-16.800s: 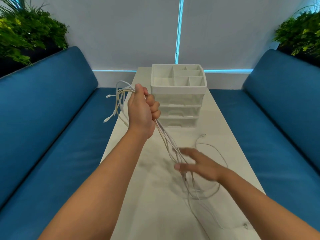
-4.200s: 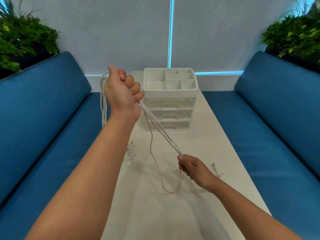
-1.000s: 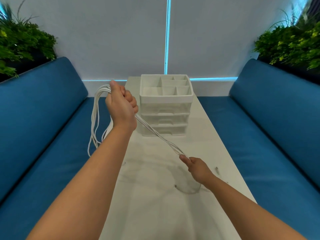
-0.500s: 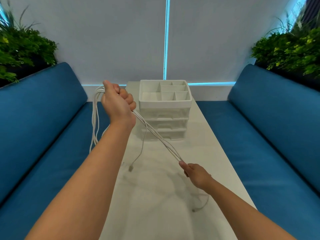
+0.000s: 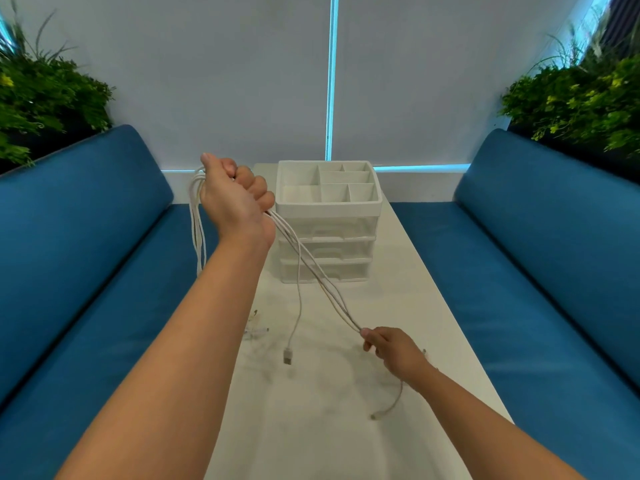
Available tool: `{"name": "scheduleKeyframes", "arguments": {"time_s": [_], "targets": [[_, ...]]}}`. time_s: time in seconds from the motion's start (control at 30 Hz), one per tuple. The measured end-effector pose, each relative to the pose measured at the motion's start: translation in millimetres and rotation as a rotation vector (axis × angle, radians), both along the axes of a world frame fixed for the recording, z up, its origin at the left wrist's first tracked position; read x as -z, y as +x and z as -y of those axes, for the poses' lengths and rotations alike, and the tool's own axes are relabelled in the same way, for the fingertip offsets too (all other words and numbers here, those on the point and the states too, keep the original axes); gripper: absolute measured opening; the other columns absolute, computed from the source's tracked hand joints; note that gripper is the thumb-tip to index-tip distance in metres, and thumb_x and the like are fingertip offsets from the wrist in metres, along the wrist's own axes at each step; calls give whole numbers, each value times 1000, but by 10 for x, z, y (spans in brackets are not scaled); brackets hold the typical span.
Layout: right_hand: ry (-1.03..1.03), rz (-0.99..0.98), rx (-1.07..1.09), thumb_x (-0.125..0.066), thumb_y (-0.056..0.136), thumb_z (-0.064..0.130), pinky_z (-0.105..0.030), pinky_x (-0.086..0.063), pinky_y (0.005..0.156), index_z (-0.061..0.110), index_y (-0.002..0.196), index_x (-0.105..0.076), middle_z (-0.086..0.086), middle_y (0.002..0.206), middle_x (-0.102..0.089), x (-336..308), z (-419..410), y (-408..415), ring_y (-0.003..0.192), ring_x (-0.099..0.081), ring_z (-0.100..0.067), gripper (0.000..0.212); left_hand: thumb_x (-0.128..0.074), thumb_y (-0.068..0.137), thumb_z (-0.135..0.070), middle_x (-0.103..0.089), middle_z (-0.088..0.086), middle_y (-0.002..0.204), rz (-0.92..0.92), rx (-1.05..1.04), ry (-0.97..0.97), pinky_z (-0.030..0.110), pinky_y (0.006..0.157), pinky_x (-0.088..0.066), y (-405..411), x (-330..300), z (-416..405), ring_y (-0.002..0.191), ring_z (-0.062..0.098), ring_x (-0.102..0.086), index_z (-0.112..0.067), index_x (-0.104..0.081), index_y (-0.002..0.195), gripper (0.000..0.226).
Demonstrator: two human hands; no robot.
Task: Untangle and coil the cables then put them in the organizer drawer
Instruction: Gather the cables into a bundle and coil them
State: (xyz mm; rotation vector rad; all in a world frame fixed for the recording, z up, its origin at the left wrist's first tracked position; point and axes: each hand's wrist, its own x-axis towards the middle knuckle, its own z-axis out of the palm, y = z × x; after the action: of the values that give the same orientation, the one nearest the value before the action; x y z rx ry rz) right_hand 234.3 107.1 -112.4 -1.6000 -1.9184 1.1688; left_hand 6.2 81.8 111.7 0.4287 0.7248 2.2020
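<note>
Well, we've got the cables (image 5: 313,268) stretched taut over the table (image 5: 398,271), left hand (image 5: 232,199) fisted round the bunch, right hand (image 5: 391,346) pinching the strands low. Nothing coiled yet; the organizer (image 5: 327,220) drawers look closed, so most remains.

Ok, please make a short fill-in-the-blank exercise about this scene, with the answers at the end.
1. The left hand grips a bundle of white ____.
2. The right hand pinches the cables above the ____.
3. The organizer has ____ closed drawers under its open top tray.
4. The benches on both sides are ____ in colour.

Answers: cables; table; three; blue
</note>
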Motion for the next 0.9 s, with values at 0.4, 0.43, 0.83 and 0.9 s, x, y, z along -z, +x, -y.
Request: {"name": "scheduleKeyframes", "arguments": {"time_s": [0.4, 0.43, 0.83, 0.9], "targets": [[289, 62, -191, -35, 103, 14, -5, -32, 89, 17, 122, -56, 10, 109, -54, 347, 18, 18, 101, -52, -5, 28, -29, 107, -39, -24, -5, 54, -4, -56, 46, 23, 39, -12, -135, -206, 27, 47, 10, -15, -20, -35, 65, 47], [220, 28, -160, -37, 104, 15, -4, -35, 82, 18, 117, -59, 12, 100, -56, 326, 30, -5, 92, -53, -2, 26, -28, 107, -38, -24, -5, 54, -4, -55, 48, 23, 39, -12, -126, -213, 32, 47, 10, -15, -20, -35, 65, 47], [-82, -174, 92, -51, 97, 42, -22, -37, 60, 11, 72, -62, -2, 66, -54, 290, 50, 13, 60, -47, -12, 40, -29, 107, -37, -23, -4, 57, 20, -20, 81, 24, 39, -14, -79, -232, 92, 48, 11, -15, -18, -36, 66, 46], [-69, -143, 134, -50, 96, 46, -26, -40, 60, 11, 75, -64, -3, 67, -57, 296, 52, 10, 58, -52, -15, 43, -30, 107, -37, -23, -4, 56, 40, -3, 87, 24, 38, -14, -38, -224, 107, 47, 11, -15, -18, -36, 66, 46]]}}
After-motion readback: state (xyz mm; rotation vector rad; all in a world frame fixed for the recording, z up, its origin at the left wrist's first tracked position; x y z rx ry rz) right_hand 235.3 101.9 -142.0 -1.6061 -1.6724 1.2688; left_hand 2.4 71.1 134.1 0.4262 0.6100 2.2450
